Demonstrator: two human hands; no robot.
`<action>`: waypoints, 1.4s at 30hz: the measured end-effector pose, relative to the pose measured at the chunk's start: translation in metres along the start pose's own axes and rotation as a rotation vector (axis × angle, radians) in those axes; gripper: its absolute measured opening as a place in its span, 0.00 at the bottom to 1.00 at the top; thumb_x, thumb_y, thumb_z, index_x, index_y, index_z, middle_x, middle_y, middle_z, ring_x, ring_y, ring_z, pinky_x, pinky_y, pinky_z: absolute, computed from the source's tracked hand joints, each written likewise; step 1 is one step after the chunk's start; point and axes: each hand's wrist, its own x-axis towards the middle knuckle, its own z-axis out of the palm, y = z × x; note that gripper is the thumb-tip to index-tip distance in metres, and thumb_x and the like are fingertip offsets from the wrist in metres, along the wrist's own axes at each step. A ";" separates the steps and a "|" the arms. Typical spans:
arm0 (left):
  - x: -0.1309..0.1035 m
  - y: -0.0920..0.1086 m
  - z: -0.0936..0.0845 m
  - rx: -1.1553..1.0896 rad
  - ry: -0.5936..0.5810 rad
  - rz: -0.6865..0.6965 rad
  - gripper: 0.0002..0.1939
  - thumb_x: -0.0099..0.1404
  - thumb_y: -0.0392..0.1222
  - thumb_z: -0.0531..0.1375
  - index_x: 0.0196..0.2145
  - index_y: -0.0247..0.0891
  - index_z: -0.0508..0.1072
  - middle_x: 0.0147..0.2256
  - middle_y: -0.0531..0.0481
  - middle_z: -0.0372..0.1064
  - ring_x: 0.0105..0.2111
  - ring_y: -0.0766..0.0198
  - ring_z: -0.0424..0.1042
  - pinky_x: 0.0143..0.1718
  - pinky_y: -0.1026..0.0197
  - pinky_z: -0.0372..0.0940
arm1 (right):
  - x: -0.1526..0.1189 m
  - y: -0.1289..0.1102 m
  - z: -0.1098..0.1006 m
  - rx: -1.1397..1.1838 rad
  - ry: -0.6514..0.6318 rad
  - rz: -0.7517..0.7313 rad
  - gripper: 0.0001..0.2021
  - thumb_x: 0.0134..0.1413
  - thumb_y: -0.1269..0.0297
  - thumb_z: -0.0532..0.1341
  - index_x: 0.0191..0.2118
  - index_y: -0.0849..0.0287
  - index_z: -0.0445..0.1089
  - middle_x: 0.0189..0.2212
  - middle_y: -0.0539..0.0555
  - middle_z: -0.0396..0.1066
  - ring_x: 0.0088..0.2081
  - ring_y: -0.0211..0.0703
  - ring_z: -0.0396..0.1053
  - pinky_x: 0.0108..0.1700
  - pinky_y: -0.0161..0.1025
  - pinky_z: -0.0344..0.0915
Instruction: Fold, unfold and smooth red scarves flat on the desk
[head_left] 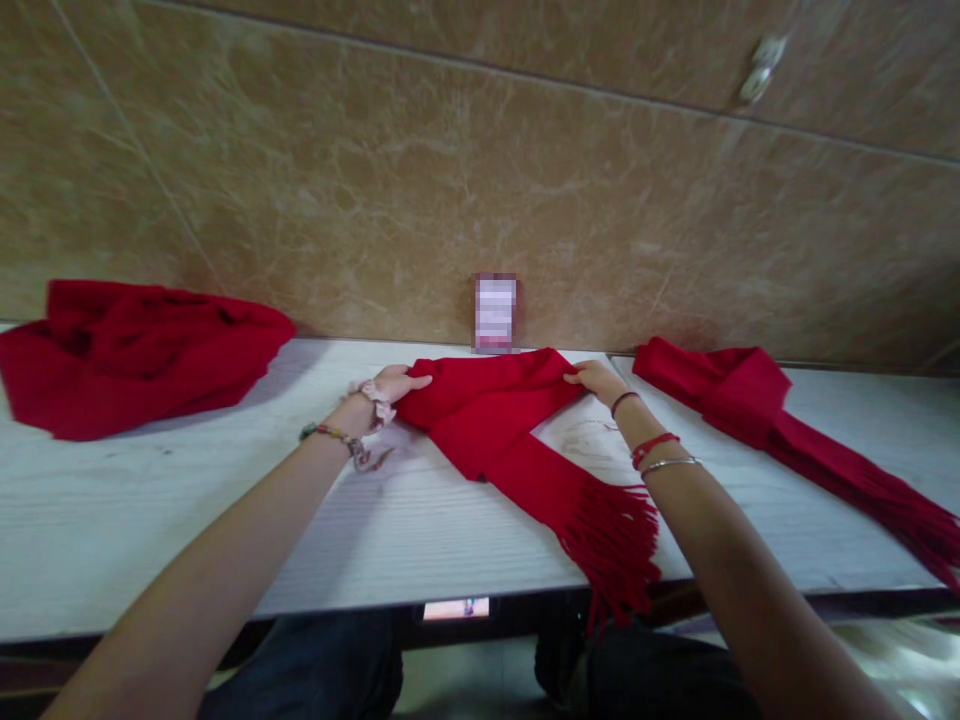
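Note:
A folded red scarf (pixel 487 410) lies on the white wood-grain table (pixel 360 540) in front of me. Its fringed end reaches down to the right, past the table's front edge. My left hand (pixel 397 385) pinches the scarf's upper left corner, thumb on top. The upper right corner is between the thumb and fingers of my right hand (pixel 594 380). One band of the scarf crosses over another in the middle. The fingertips under the cloth are hidden.
A bunched red cloth (pixel 142 360) lies at the left, by the wall. Another red scarf (pixel 750 400) with fringe stretches along the right. A small card-like item (pixel 496 315) leans on the tiled wall (pixel 375 180). A lit screen (pixel 456 609) shows below the table edge.

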 end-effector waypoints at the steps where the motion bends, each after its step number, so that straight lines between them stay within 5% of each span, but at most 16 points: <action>1: 0.002 0.001 0.002 0.049 0.004 0.001 0.17 0.65 0.45 0.55 0.49 0.35 0.65 0.47 0.45 0.64 0.43 0.59 0.67 0.43 0.51 0.66 | 0.000 -0.002 0.000 -0.024 -0.001 0.020 0.05 0.42 0.74 0.61 0.27 0.68 0.74 0.22 0.55 0.73 0.24 0.40 0.68 0.31 0.39 0.65; 5: 0.006 0.009 0.006 0.217 0.061 0.010 0.22 0.60 0.45 0.60 0.51 0.35 0.65 0.49 0.42 0.63 0.49 0.50 0.64 0.48 0.46 0.61 | 0.000 -0.021 0.005 -0.138 0.104 0.057 0.14 0.46 0.74 0.59 0.41 0.71 0.72 0.34 0.62 0.74 0.36 0.46 0.70 0.43 0.44 0.65; 8: 0.003 0.019 0.010 0.403 0.071 0.148 0.25 0.59 0.45 0.59 0.54 0.38 0.63 0.55 0.40 0.58 0.55 0.46 0.58 0.54 0.45 0.53 | -0.004 -0.042 0.016 -0.260 0.169 -0.118 0.17 0.51 0.72 0.56 0.49 0.65 0.68 0.44 0.61 0.71 0.48 0.46 0.66 0.54 0.44 0.57; 11: -0.002 0.029 0.022 0.680 -0.158 0.531 0.19 0.63 0.43 0.51 0.51 0.40 0.67 0.57 0.45 0.57 0.57 0.55 0.56 0.57 0.53 0.50 | -0.014 -0.060 0.034 -0.544 -0.024 -0.513 0.15 0.55 0.72 0.53 0.46 0.64 0.70 0.45 0.60 0.71 0.49 0.44 0.65 0.54 0.41 0.56; 13: -0.004 0.031 0.031 0.796 -0.348 0.668 0.17 0.64 0.43 0.48 0.48 0.43 0.70 0.54 0.49 0.63 0.57 0.59 0.56 0.58 0.54 0.47 | -0.019 -0.064 0.045 -0.717 -0.216 -0.669 0.15 0.56 0.73 0.51 0.44 0.65 0.72 0.44 0.60 0.72 0.47 0.45 0.66 0.52 0.39 0.58; 17: 0.000 0.024 0.039 0.889 -0.461 0.702 0.18 0.65 0.42 0.44 0.44 0.45 0.72 0.48 0.51 0.69 0.53 0.61 0.61 0.58 0.48 0.43 | -0.024 -0.061 0.056 -0.877 -0.309 -0.683 0.16 0.55 0.74 0.51 0.45 0.64 0.72 0.44 0.60 0.71 0.46 0.45 0.67 0.49 0.38 0.60; 21: 0.004 0.019 0.033 0.893 -0.420 0.758 0.19 0.65 0.44 0.45 0.40 0.42 0.74 0.46 0.48 0.71 0.48 0.61 0.66 0.54 0.54 0.49 | -0.025 -0.059 0.055 -0.919 -0.265 -0.677 0.16 0.56 0.72 0.51 0.46 0.64 0.71 0.44 0.60 0.70 0.47 0.47 0.66 0.47 0.39 0.60; 31: 0.002 0.020 0.029 0.950 -0.265 0.717 0.15 0.64 0.45 0.48 0.35 0.39 0.73 0.42 0.45 0.71 0.44 0.57 0.68 0.57 0.45 0.42 | -0.028 -0.081 0.053 -0.974 -0.277 -0.671 0.13 0.56 0.72 0.50 0.37 0.63 0.73 0.41 0.61 0.70 0.44 0.46 0.67 0.46 0.38 0.60; 36: -0.006 0.024 0.031 0.685 -0.401 0.790 0.16 0.64 0.48 0.49 0.42 0.44 0.72 0.45 0.49 0.70 0.50 0.57 0.64 0.56 0.51 0.48 | -0.040 -0.072 0.055 -0.785 -0.326 -0.788 0.11 0.57 0.71 0.52 0.41 0.63 0.71 0.39 0.59 0.71 0.43 0.43 0.66 0.47 0.39 0.61; 42: -0.023 0.016 0.034 0.702 -0.594 0.782 0.21 0.61 0.55 0.53 0.49 0.44 0.68 0.52 0.48 0.64 0.54 0.56 0.59 0.57 0.50 0.46 | -0.059 -0.045 0.059 -0.709 -0.281 -0.883 0.12 0.59 0.68 0.51 0.42 0.64 0.69 0.39 0.60 0.68 0.42 0.44 0.64 0.47 0.41 0.60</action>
